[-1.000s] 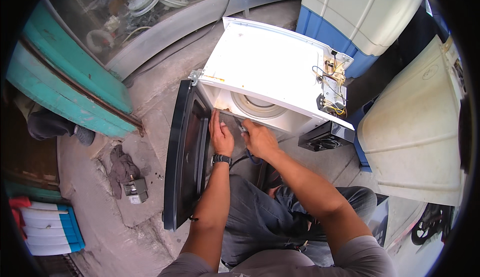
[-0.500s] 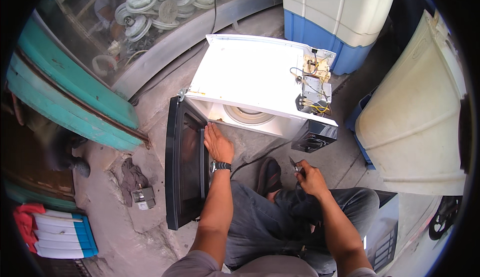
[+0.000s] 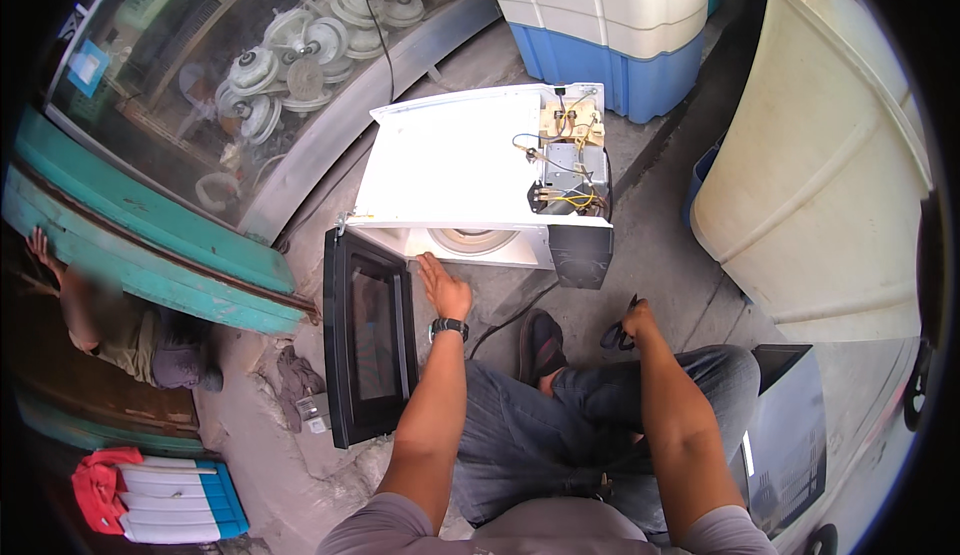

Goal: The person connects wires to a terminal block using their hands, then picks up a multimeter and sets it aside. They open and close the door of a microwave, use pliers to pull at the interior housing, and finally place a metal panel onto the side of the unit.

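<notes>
A white microwave oven (image 3: 450, 165) lies before me on the ground, its wiring and metal parts (image 3: 570, 175) exposed at the right end. The black door (image 3: 345, 345) hangs open toward me on the left. My left hand (image 3: 447, 290), a dark watch at its wrist, has its fingers stretched out beside the door's inner edge, near the cavity's front rim; I cannot tell whether they touch it. Over the ground near my sandal (image 3: 540, 343), my right hand (image 3: 638, 323) is closed on a small hand tool with dark handles (image 3: 614, 337); its kind is unclear.
White round parts (image 3: 310, 55) fill a glass case behind a metal ledge. Tall cream-and-blue tubs (image 3: 610, 45) stand at the back, with another cream tub (image 3: 810, 175) at right. A dark panel (image 3: 785, 445) lies by my right knee. Another person (image 3: 120, 325) is beyond the teal frame (image 3: 200, 265).
My view has shifted, so the oven sits further left. My right hand has turned, and the tool's metal tip no longer shows. My left hand stays by the door with its fingers outstretched.
</notes>
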The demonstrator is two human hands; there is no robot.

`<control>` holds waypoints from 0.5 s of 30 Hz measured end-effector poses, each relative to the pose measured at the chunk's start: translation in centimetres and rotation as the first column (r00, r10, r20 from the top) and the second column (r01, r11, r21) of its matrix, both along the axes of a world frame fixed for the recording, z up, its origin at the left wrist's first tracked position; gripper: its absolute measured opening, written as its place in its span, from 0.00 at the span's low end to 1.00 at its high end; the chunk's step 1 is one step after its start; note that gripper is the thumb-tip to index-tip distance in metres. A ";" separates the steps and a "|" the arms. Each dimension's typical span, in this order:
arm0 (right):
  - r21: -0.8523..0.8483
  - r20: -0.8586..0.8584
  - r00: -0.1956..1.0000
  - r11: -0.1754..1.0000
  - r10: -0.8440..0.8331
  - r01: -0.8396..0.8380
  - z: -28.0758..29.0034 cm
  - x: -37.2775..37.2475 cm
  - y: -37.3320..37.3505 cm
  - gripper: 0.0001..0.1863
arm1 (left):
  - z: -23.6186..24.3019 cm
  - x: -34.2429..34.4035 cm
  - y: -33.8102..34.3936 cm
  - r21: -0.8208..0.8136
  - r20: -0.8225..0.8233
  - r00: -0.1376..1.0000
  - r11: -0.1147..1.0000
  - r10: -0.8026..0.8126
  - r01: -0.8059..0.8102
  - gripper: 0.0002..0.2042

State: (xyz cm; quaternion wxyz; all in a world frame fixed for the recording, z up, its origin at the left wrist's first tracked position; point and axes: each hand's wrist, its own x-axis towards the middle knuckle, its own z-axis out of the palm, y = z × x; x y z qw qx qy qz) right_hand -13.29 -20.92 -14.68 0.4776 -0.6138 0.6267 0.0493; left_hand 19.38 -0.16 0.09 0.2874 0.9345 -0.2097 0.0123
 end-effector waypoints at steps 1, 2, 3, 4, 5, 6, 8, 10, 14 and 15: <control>0.014 0.057 0.998 0.999 0.031 -0.031 -0.2 2.7 1.0 0.28 | -0.3 3.0 2.5 -0.090 0.132 0.990 0.994 -0.057 0.070 0.40; -0.098 0.065 0.998 0.995 0.008 -0.002 -1.2 2.7 0.4 0.30 | -0.3 2.0 1.4 -0.093 0.134 0.989 0.992 -0.070 0.082 0.40; -0.210 0.075 0.997 0.977 -0.013 0.029 -2.1 2.6 -0.4 0.32 | -0.6 0.4 -0.1 -0.229 -0.076 0.995 0.973 -0.058 0.039 0.39; -0.216 0.073 0.997 0.975 -0.030 0.045 -3.2 1.8 -1.1 0.32 | -0.6 -0.9 -1.5 -0.347 -0.288 0.955 0.937 -0.077 -0.030 0.38; -0.247 -0.010 0.999 0.968 0.037 -0.038 -4.1 0.8 -1.5 0.30 | -0.5 -1.5 -2.0 -0.349 -0.291 0.953 0.937 -0.085 -0.023 0.38; -0.275 -0.097 0.991 0.954 0.096 -0.119 -4.9 -0.3 -2.0 0.28 | -0.3 -2.3 -2.8 -0.325 -0.283 0.957 0.945 -0.063 -0.034 0.38; -0.240 -0.133 0.972 0.945 0.193 -0.220 -3.9 0.7 -0.4 0.29 | 0.3 -0.1 -1.1 -0.283 -0.247 0.969 0.957 -0.006 -0.066 0.39; -0.190 -0.176 0.922 0.907 0.345 -0.376 -2.1 2.6 1.5 0.32 | 2.0 4.7 2.0 -0.577 -0.416 0.909 0.767 0.017 -0.278 0.40; -0.041 -0.073 0.959 0.960 0.273 -0.277 -0.1 3.7 2.0 0.38 | 2.5 0.9 0.9 -0.524 -0.431 0.901 0.823 -0.036 -0.218 0.41; -0.026 -0.054 0.962 0.962 0.268 -0.270 0.0 4.1 2.2 0.39 | 2.6 -0.6 1.5 -0.549 -0.390 0.913 0.826 -0.120 -0.126 0.40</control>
